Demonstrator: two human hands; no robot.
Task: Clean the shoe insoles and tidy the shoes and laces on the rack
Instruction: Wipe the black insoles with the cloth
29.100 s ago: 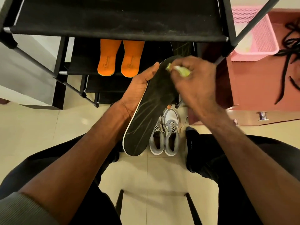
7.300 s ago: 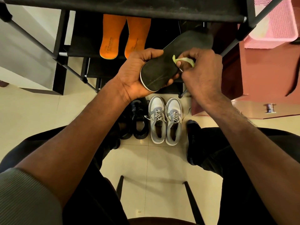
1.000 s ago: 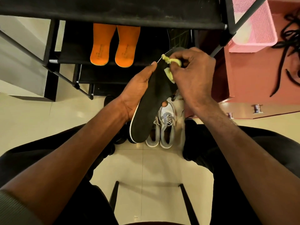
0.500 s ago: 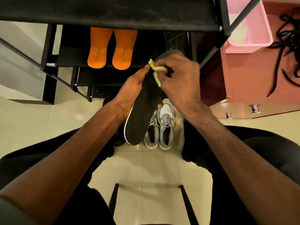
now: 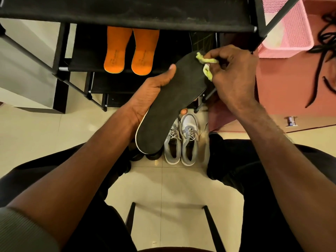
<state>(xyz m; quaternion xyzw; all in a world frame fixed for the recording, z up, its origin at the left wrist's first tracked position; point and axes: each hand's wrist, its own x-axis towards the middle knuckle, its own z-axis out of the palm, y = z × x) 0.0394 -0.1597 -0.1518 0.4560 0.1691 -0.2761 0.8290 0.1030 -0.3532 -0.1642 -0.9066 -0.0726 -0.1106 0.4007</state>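
Black rack (image 5: 127, 13): orange insoles (image 5: 131, 51) (print unreadable); left hand (image 5: 145, 99) grips black insole (image 5: 171, 104), right hand (image 5: 234, 73) pinches cloth (image 5: 207, 70).

I hold a long black insole (image 5: 169, 108) with a thin white edge, tilted over the floor. Two orange insoles (image 5: 131, 51) lie side by side on the black rack (image 5: 127, 11). Gray and white shoes (image 5: 181, 140) sit together on the floor.
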